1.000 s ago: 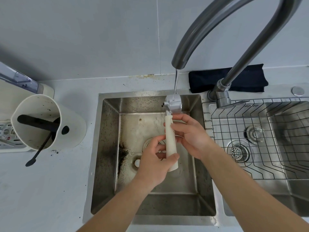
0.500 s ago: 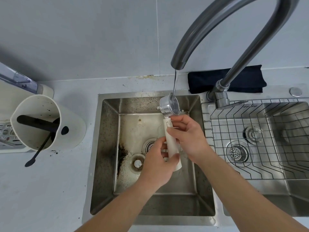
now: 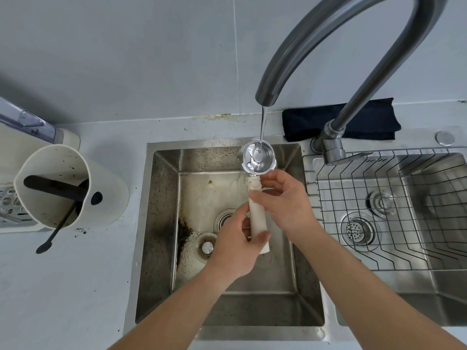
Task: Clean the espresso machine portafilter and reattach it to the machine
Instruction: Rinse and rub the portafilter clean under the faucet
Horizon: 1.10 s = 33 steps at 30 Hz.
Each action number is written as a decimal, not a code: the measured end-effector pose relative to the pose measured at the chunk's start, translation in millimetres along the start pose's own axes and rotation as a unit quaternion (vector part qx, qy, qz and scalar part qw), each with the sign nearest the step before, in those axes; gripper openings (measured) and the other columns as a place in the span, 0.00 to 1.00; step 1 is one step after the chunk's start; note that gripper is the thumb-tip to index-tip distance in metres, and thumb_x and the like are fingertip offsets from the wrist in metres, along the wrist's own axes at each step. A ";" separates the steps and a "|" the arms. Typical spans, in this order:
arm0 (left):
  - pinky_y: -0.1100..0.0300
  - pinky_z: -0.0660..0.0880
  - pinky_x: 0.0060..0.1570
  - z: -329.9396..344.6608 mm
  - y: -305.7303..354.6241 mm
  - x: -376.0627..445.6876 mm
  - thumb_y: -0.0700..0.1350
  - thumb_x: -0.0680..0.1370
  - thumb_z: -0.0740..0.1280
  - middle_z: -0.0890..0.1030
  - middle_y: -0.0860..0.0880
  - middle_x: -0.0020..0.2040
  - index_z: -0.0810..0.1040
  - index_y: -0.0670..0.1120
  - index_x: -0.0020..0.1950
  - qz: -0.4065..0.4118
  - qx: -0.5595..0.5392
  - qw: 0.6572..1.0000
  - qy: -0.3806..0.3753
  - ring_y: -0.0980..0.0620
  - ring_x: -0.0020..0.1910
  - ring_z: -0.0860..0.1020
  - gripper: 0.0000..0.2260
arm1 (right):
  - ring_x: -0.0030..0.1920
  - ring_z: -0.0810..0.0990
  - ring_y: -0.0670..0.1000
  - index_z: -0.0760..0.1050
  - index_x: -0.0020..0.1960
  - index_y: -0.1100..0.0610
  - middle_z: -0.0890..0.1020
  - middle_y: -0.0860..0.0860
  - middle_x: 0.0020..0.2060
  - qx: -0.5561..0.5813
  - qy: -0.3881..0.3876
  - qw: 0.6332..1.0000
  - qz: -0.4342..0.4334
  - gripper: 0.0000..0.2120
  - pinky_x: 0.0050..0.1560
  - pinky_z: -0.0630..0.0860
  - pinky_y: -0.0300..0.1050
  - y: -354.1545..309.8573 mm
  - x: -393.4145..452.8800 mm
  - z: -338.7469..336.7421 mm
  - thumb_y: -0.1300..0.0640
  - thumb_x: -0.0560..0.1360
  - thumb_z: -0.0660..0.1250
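Observation:
The portafilter [image 3: 258, 157] has a round metal basket and a cream handle. It is held over the small sink [image 3: 161, 223] with its basket facing up under the tap's running water, which pools inside it. My left hand [image 3: 237, 243] grips the lower end of the handle. My right hand [image 3: 283, 200] holds the upper part of the handle just below the basket. The curved grey tap [image 3: 328, 41] arches overhead. At the far left edge only a corner of the espresso machine [image 3: 27, 122] shows.
A cream knock box [image 3: 68, 188] with a black bar stands on the counter at left, a black brush [image 3: 50, 238] leaning from it. Coffee grounds stain the sink floor [image 3: 184, 231]. A wire rack [image 3: 379, 210] fills the right sink. A dark cloth [image 3: 338, 120] lies behind the tap.
The portafilter has been rolled about its handle, from basket sideways to basket opening facing up under the water stream. Both hands stayed on the handle.

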<state>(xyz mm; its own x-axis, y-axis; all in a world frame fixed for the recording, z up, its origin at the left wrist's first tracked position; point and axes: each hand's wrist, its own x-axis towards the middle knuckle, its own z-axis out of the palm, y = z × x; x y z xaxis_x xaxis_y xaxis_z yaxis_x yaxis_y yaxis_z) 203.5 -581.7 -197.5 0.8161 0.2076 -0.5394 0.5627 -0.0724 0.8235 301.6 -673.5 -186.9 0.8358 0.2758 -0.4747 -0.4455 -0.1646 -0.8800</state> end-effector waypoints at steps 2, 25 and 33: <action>0.47 0.81 0.51 -2.3 0.5 1.6 0.42 0.73 0.72 0.82 0.53 0.54 0.73 0.56 0.66 0.009 -0.007 1.000 -0.014 0.53 0.50 0.84 0.23 | 0.40 0.82 0.46 0.80 0.52 0.56 0.85 0.52 0.44 -0.002 -0.013 1.000 -0.004 0.13 0.41 0.77 0.41 -2.1 1.2 -3.4 0.65 0.70 0.75; 0.48 0.74 0.64 -20.0 3.4 0.7 0.32 0.75 0.67 0.82 0.49 0.55 0.71 0.47 0.70 -0.015 -0.101 0.985 -0.138 0.45 0.57 0.80 0.25 | 0.40 0.81 0.49 0.77 0.53 0.54 0.85 0.55 0.45 -0.026 -0.008 1.000 0.004 0.15 0.41 0.75 0.42 -3.1 2.4 -11.2 0.60 0.69 0.76; 0.64 0.76 0.36 -20.2 8.0 -5.5 0.34 0.75 0.69 0.83 0.44 0.50 0.75 0.46 0.67 -0.054 -0.141 0.981 -0.123 0.55 0.42 0.82 0.21 | 0.42 0.83 0.53 0.76 0.51 0.56 0.84 0.55 0.44 0.062 0.005 0.994 0.089 0.11 0.49 0.80 0.56 9.1 6.8 -11.5 0.64 0.71 0.73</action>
<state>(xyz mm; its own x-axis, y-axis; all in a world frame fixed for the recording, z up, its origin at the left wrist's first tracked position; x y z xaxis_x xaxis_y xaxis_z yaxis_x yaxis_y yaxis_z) 200.9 -563.8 -184.5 0.7806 -0.0440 -0.6235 0.6167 0.2166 0.7568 306.9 -684.0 -197.9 0.7425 0.2438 -0.6239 -0.6225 -0.0929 -0.7771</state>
